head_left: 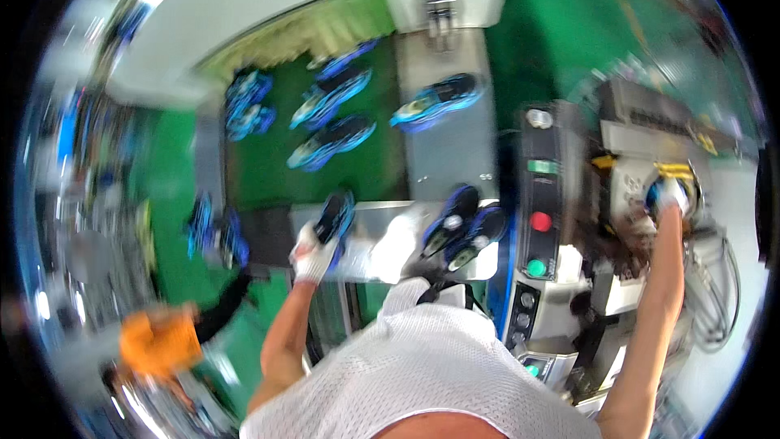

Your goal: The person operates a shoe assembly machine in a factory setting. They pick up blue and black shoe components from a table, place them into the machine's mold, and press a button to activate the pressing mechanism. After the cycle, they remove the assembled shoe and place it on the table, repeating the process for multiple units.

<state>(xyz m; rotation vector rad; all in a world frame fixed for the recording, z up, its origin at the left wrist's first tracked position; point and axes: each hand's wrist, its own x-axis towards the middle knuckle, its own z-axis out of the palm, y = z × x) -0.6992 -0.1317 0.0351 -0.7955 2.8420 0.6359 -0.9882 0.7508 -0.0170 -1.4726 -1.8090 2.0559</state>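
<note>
My left hand, in a white glove, is closed on the heel end of a blue-and-black sports shoe above the near metal ledge. Far out to the right, my right hand, also gloved and blurred, is at a machine with yellow parts. It grips a blue-and-dark piece that looks like a shoe; its fingers are smeared. To the right of my left hand, a crumpled white sheet or bag lies on the ledge. Beside that rest two dark shoes, side by side.
Several blue-and-black shoes lie on a green belt ahead, below a yellow-green curtain. One shoe sits on the grey side plate. A control panel with coloured buttons stands before the machine. A person in orange is at left.
</note>
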